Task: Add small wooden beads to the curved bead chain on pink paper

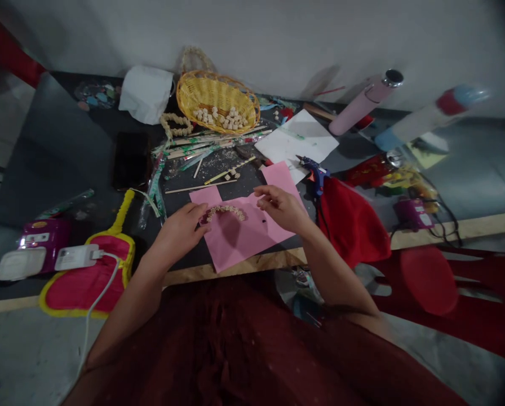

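A curved string of small pale cube-like pieces (226,210) arches over a pink sheet of paper (235,251), with a dark shadow beneath it. The thumb and fingers of my left hand (182,228) close around its left end. To the right, my right hand (284,210) hovers over the paper with fingers bent and apart, holding nothing visible, a short gap from the string's other end. A tiny dark bit (264,221) lies on the paper below the right fingers. Several loose cube pieces (232,175) sit just beyond the sheet, beside a thin yellow stick (231,171).
Beyond lie wooden sticks (210,141) and a yellow wicker basket (218,93) holding more cubes. A blue glue gun (318,173) and red cloth (349,220) are right; a pink bottle (362,104) stands behind. Left are a phone (131,160) and red-and-yellow pouch (96,276).
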Demonstrator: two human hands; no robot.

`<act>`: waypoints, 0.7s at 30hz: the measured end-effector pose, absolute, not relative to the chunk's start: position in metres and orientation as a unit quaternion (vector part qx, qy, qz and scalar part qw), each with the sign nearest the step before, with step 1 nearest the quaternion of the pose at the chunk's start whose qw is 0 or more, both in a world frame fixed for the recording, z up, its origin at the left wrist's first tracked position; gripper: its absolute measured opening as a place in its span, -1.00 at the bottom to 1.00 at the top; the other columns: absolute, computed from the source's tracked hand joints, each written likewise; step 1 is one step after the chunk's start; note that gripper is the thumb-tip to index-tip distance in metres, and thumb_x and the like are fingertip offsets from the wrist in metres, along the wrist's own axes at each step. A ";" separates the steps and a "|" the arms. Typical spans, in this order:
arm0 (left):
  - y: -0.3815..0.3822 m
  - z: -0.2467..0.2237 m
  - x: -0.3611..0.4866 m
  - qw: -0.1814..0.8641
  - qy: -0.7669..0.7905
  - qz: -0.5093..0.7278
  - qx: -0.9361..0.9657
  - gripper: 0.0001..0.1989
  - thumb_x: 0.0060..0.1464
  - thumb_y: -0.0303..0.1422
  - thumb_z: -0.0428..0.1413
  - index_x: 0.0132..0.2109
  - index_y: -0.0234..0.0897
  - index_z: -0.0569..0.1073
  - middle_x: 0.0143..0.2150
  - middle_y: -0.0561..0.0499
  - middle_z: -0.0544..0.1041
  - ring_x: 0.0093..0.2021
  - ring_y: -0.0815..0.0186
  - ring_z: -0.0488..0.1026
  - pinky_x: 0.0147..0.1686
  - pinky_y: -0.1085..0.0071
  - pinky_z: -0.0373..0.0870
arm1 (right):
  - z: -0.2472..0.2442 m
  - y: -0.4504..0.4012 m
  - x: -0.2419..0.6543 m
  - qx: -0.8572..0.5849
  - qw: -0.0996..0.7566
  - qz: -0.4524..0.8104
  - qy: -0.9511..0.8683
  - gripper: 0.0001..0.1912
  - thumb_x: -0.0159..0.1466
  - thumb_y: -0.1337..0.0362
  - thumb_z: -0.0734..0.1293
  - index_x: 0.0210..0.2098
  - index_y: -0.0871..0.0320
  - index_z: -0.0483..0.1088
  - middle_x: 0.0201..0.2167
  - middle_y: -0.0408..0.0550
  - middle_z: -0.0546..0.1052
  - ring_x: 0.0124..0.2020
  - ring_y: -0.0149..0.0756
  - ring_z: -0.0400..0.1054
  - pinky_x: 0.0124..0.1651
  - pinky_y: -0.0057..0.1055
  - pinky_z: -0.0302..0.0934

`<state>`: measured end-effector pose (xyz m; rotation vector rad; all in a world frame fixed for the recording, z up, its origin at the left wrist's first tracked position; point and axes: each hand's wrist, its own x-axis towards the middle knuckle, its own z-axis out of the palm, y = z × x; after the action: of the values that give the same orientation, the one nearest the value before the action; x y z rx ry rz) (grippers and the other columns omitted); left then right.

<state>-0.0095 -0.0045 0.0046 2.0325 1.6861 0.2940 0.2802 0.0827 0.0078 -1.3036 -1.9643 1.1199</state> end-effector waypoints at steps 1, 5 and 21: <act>-0.005 0.006 -0.009 0.242 0.614 0.106 0.744 -0.54 0.29 -0.31 0.11 0.29 -0.30 0.43 0.21 -0.18 0.55 0.23 0.05 0.50 0.25 0.17 0.44 | 0.009 0.079 0.279 -0.481 0.255 0.407 -0.733 -0.73 0.32 0.17 0.37 0.01 -0.08 0.54 -0.05 -0.06 0.65 -0.20 -0.26 0.57 -0.11 -0.27 0.51; -0.005 0.014 -0.006 0.247 0.609 0.097 0.747 -0.53 0.32 -0.29 0.11 0.30 -0.37 0.42 0.26 -0.23 0.53 0.27 0.03 0.48 0.28 0.15 0.42 | 0.012 0.077 0.276 -0.469 0.248 0.391 -0.752 -0.73 0.34 0.19 0.34 0.02 -0.12 0.53 -0.03 -0.05 0.65 -0.15 -0.22 0.58 -0.09 -0.22 0.53; -0.001 0.026 -0.005 0.220 0.631 0.094 0.738 -0.53 0.34 -0.37 0.09 0.33 -0.43 0.41 0.29 -0.28 0.52 0.32 0.01 0.46 0.34 0.10 0.40 | -0.006 0.067 0.272 -0.400 0.247 0.337 -0.816 -0.74 0.44 0.24 0.27 0.07 0.07 0.47 0.00 0.10 0.62 -0.19 -0.26 0.60 -0.15 -0.29 0.55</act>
<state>-0.0046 -0.0009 0.0257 2.0400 1.7463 0.2606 0.2724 0.0672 -0.0057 -1.0902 -2.2235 0.9190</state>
